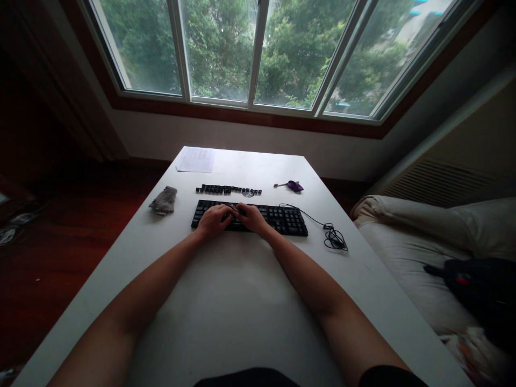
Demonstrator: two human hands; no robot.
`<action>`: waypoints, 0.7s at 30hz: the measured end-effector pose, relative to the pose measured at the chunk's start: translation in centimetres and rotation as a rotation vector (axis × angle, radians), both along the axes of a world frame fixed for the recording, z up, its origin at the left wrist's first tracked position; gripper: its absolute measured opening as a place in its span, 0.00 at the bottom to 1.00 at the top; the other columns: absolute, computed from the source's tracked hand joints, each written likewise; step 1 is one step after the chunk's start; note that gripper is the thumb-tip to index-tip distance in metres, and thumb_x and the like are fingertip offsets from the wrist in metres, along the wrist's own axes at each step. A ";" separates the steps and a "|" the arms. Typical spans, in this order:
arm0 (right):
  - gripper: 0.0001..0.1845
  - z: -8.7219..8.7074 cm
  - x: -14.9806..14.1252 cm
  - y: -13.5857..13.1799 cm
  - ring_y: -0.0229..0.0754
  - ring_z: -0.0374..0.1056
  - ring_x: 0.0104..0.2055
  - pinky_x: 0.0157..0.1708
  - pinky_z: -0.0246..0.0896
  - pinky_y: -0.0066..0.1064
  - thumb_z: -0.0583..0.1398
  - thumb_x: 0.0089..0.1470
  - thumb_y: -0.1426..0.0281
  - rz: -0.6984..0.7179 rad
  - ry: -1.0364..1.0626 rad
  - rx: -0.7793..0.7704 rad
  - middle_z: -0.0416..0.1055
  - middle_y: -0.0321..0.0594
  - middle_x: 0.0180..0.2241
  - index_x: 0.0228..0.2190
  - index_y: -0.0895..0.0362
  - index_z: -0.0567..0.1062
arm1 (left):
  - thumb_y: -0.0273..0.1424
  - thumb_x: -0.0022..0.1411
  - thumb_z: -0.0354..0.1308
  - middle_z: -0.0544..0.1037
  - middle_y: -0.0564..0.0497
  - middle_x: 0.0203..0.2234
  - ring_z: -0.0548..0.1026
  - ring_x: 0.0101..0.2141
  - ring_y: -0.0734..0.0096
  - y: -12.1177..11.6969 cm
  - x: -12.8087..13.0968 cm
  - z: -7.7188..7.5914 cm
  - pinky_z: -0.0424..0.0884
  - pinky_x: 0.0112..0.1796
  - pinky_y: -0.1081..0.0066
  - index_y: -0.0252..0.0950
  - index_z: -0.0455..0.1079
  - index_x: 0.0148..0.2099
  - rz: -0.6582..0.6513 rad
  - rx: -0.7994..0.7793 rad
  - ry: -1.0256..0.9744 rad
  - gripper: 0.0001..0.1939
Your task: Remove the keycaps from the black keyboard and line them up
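Note:
A black keyboard (282,219) lies across the middle of a white table (226,301). Both of my hands rest on its left half, side by side. My left hand (215,219) has its fingers curled onto the keys. My right hand (251,216) is closed in a pinch, and a small thin object seems to sit between the two hands; I cannot make it out. A row of loose black keycaps (228,189) lies just behind the keyboard. The keyboard's cable (332,236) trails right into a coil.
A grey cloth (163,200) lies left of the keyboard, a sheet of paper (195,159) at the far edge, a purple tool (293,186) at the back right. A cushioned seat with a black item (479,285) stands right of the table. Windows are behind.

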State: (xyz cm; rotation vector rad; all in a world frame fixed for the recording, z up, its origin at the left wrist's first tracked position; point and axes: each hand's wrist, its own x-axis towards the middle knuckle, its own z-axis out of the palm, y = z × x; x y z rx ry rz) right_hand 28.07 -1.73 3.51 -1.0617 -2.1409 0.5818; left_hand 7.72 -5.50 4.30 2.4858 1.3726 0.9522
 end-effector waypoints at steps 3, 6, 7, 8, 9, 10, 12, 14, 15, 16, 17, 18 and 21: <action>0.13 0.1 0.0 0.0 0.37 0.61 0.27 0.30 0.51 0.27 0.59 0.58 0.59 -0.001 0.003 -0.001 0.71 0.35 0.26 0.35 0.56 0.76 | 0.32 0.65 0.56 0.78 0.47 0.42 0.75 0.43 0.59 0.0 0.0 0.0 0.69 0.46 0.60 0.41 0.73 0.46 0.001 -0.003 -0.003 0.08; 0.13 0.1 0.0 -0.1 0.37 0.61 0.27 0.30 0.52 0.27 0.59 0.58 0.59 -0.003 0.006 -0.005 0.71 0.35 0.26 0.35 0.56 0.76 | 0.32 0.65 0.56 0.77 0.47 0.42 0.75 0.44 0.59 0.1 0.0 -0.1 0.69 0.46 0.60 0.41 0.73 0.46 0.000 -0.005 -0.006 0.08; 0.13 0.1 0.0 -0.1 0.37 0.61 0.27 0.30 0.51 0.27 0.59 0.58 0.59 -0.003 0.005 -0.007 0.71 0.35 0.26 0.35 0.56 0.76 | 0.32 0.65 0.56 0.77 0.47 0.42 0.75 0.44 0.59 0.1 0.0 -0.1 0.69 0.46 0.60 0.40 0.73 0.46 -0.001 -0.005 -0.006 0.08; 0.13 0.1 0.0 -0.1 0.37 0.60 0.27 0.30 0.51 0.27 0.59 0.58 0.59 -0.005 0.003 -0.008 0.71 0.35 0.26 0.35 0.56 0.76 | 0.32 0.65 0.56 0.77 0.47 0.42 0.75 0.44 0.59 0.1 0.0 -0.1 0.69 0.46 0.60 0.40 0.73 0.46 -0.003 -0.004 -0.004 0.08; 0.13 0.1 0.0 -0.1 0.37 0.60 0.27 0.30 0.51 0.27 0.59 0.58 0.59 -0.005 0.000 -0.008 0.71 0.35 0.25 0.35 0.56 0.76 | 0.32 0.65 0.56 0.77 0.47 0.42 0.75 0.44 0.59 0.1 -0.1 -0.1 0.69 0.46 0.60 0.40 0.73 0.46 -0.005 -0.003 -0.002 0.08; 0.13 0.1 0.0 -0.1 0.37 0.60 0.27 0.30 0.51 0.27 0.59 0.58 0.59 -0.005 -0.002 -0.007 0.71 0.35 0.26 0.35 0.56 0.76 | 0.32 0.65 0.56 0.77 0.47 0.42 0.75 0.44 0.59 0.1 -0.1 -0.1 0.69 0.46 0.60 0.40 0.73 0.46 -0.006 -0.003 0.001 0.08; 0.13 0.1 0.0 -0.1 0.37 0.60 0.27 0.30 0.52 0.27 0.59 0.58 0.59 -0.007 -0.006 -0.005 0.70 0.35 0.25 0.35 0.56 0.76 | 0.32 0.65 0.56 0.77 0.47 0.42 0.75 0.44 0.59 0.1 -0.1 -0.1 0.69 0.46 0.60 0.40 0.72 0.46 -0.009 -0.002 0.004 0.08; 0.13 0.1 0.0 -0.2 0.37 0.60 0.27 0.30 0.52 0.27 0.59 0.58 0.59 -0.012 -0.006 -0.007 0.70 0.35 0.25 0.35 0.56 0.76 | 0.31 0.65 0.56 0.77 0.47 0.42 0.75 0.44 0.59 0.1 -0.1 -0.1 0.69 0.47 0.60 0.40 0.72 0.46 -0.009 0.001 0.002 0.08; 0.13 0.2 0.0 -0.2 0.37 0.60 0.27 0.30 0.52 0.27 0.59 0.58 0.59 -0.014 -0.006 -0.011 0.70 0.35 0.25 0.35 0.56 0.76 | 0.31 0.66 0.56 0.77 0.47 0.42 0.75 0.44 0.59 0.1 -0.1 -0.1 0.69 0.47 0.60 0.40 0.72 0.46 -0.009 0.002 0.001 0.08; 0.13 0.2 0.0 -0.2 0.37 0.60 0.27 0.30 0.52 0.27 0.59 0.58 0.59 -0.014 -0.006 -0.015 0.69 0.35 0.25 0.35 0.57 0.76 | 0.31 0.66 0.56 0.77 0.47 0.42 0.75 0.44 0.59 0.1 -0.1 -0.1 0.69 0.47 0.60 0.40 0.72 0.46 -0.009 0.001 0.001 0.08; 0.13 0.2 0.0 -0.2 0.37 0.60 0.27 0.30 0.52 0.27 0.59 0.58 0.59 -0.013 -0.005 -0.019 0.70 0.35 0.25 0.35 0.57 0.76 | 0.32 0.66 0.56 0.77 0.47 0.42 0.75 0.44 0.59 0.1 -0.1 -0.1 0.69 0.47 0.60 0.40 0.72 0.46 -0.008 0.001 0.002 0.08; 0.13 0.2 0.0 -0.2 0.37 0.60 0.27 0.30 0.52 0.27 0.59 0.58 0.59 -0.010 -0.004 -0.021 0.70 0.35 0.25 0.35 0.57 0.76 | 0.32 0.65 0.56 0.77 0.47 0.42 0.75 0.44 0.59 0.1 0.0 -0.1 0.69 0.46 0.60 0.40 0.72 0.46 -0.007 0.000 0.003 0.08; 0.13 0.2 0.0 -0.2 0.37 0.60 0.27 0.30 0.52 0.27 0.59 0.58 0.60 -0.003 -0.002 -0.017 0.70 0.35 0.26 0.35 0.56 0.76 | 0.32 0.65 0.56 0.77 0.47 0.42 0.75 0.44 0.59 0.1 0.0 -0.1 0.69 0.46 0.60 0.40 0.73 0.46 -0.004 -0.003 0.002 0.08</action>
